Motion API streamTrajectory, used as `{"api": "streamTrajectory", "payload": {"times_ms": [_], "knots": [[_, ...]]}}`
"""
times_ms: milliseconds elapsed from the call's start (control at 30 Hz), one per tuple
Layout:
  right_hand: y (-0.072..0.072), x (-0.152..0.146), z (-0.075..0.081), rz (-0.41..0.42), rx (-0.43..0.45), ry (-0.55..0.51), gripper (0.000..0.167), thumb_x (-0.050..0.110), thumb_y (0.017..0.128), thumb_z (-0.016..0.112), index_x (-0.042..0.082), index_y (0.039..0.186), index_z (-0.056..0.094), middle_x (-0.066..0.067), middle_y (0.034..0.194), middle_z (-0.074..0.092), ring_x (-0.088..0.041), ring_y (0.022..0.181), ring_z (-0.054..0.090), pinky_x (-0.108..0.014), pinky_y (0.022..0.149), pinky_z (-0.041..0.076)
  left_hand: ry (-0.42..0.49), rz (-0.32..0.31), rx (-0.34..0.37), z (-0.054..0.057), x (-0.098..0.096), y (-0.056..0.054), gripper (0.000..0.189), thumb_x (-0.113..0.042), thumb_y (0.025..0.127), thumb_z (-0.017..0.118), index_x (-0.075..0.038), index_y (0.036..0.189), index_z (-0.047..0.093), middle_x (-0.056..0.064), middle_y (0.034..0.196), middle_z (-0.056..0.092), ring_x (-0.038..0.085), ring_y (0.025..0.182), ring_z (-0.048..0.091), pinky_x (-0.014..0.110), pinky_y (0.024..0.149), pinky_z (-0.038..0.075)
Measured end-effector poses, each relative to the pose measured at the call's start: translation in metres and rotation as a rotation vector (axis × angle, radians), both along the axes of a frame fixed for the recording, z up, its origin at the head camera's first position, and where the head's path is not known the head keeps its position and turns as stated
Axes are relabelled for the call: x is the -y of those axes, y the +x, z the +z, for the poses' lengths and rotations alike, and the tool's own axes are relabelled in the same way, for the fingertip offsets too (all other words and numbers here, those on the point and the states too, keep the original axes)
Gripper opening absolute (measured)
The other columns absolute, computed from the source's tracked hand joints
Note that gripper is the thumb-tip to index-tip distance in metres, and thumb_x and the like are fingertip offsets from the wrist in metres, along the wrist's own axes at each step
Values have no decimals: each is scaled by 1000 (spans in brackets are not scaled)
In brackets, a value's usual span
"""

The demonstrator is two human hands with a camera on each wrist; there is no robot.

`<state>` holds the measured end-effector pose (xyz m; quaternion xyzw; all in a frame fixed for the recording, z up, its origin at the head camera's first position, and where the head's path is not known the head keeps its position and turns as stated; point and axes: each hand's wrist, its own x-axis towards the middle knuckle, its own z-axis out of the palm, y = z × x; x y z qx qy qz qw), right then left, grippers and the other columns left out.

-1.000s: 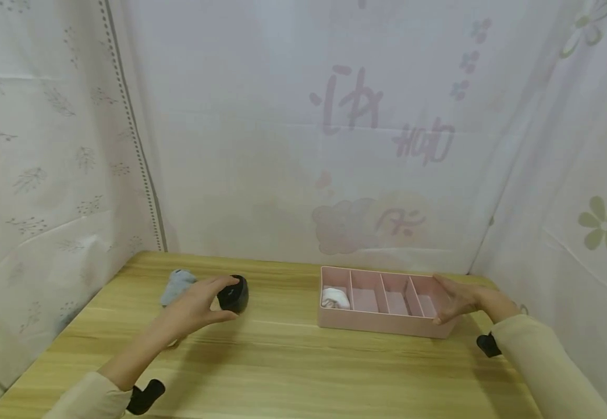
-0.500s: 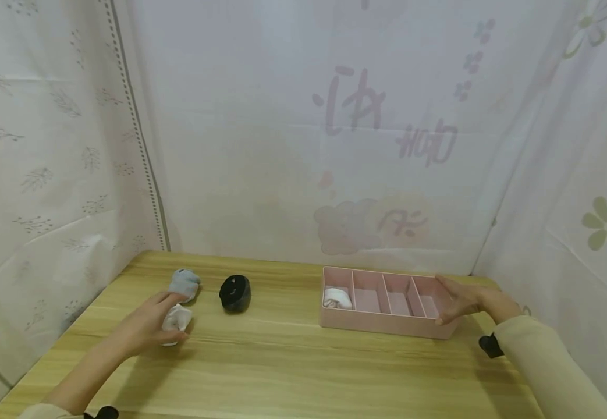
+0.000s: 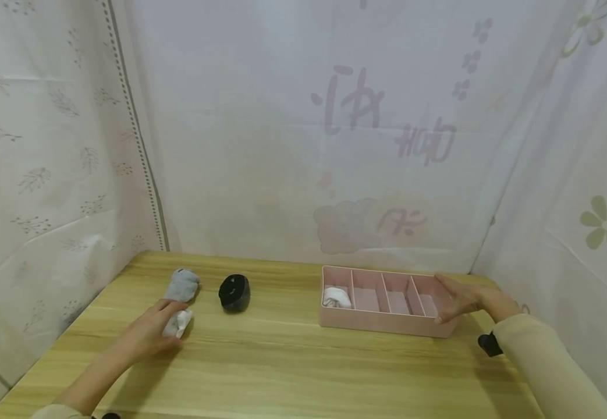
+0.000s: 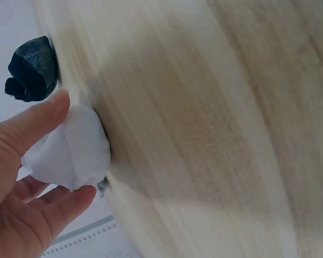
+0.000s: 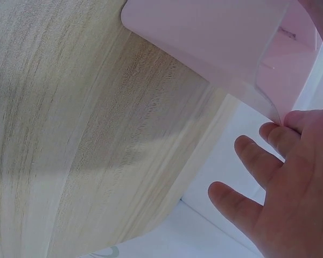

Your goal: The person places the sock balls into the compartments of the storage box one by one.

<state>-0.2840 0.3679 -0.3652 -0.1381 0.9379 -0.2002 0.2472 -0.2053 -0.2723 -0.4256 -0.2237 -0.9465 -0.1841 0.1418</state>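
Observation:
My left hand (image 3: pixel 151 334) pinches a rolled white sock (image 4: pixel 72 150) at the left of the table, thumb on one side and fingers on the other. Just behind it lies a rolled grey-blue sock (image 3: pixel 183 285), and a rolled black sock (image 3: pixel 235 293) sits a little to the right. My right hand (image 3: pixel 462 298) holds the right end of a pink divided box (image 3: pixel 382 323), its thumb at the front wall. In the right wrist view, some fingertips meet the box's rim while other fingers spread away from it. Another white rolled sock (image 3: pixel 337 298) lies in the box's leftmost compartment.
The wood-grain table (image 3: pixel 282 372) carries all of these things. Printed pale curtains (image 3: pixel 240 145) hang close behind it and on both sides. Black wrist-camera mounts (image 3: pixel 489 344) show near the sleeves.
My left hand has moved left and toward me from the black sock to the white sock and closed on it. The right hand and the box have stayed in place.

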Motion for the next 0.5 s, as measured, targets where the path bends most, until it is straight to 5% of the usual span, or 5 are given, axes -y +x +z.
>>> {"api": "streamTrajectory", "payload": {"times_ms": [500], "knots": [[0,-1,1,11,-3,-3,119,35,75,78,-15,142,-6,-44,143,-2,-61,130,5,-70,102,15,13,38,-45,2,-2,3,45,-1,60,84,-3,99,62,13,100,60,34,89,62,46,72,52]]}}
